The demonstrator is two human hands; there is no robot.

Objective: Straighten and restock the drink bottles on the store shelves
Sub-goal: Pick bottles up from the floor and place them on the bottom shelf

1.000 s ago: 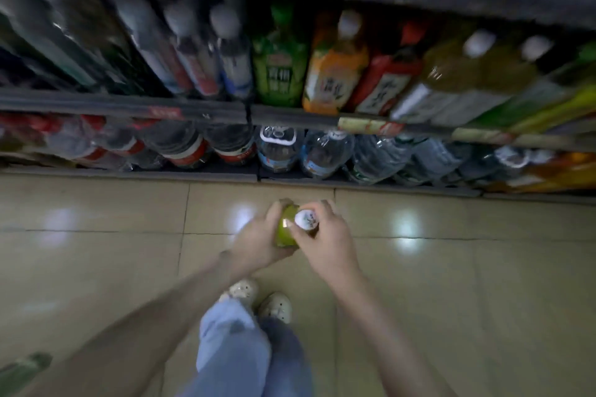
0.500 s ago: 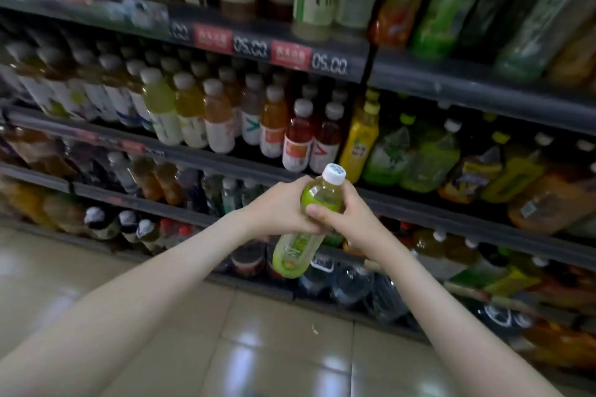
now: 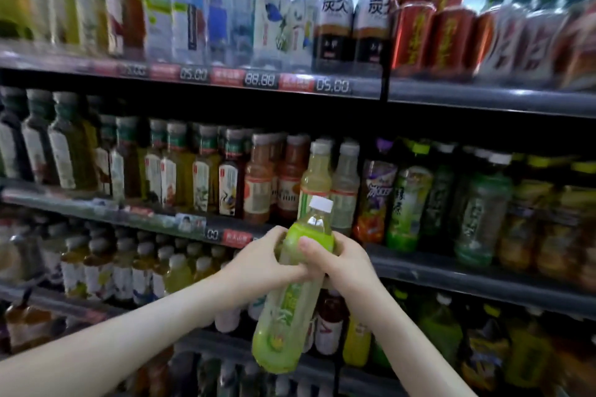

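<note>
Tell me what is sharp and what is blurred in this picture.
Head view: the green bottle, left hand and right hand are fairly sharp. Head view: the shelf bottles toward the left edge smear with motion blur. Head view: the shelf rail runs slanted, not level.

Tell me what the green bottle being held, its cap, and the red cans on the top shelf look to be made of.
The green bottle looks like clear, glossy plastic: pale green liquid shows through the wall around a printed label. Its cap is white and matte, probably plastic. The red cans appear to be metal, with bright streaky sheen down their sides, though blur leaves that open.
</note>
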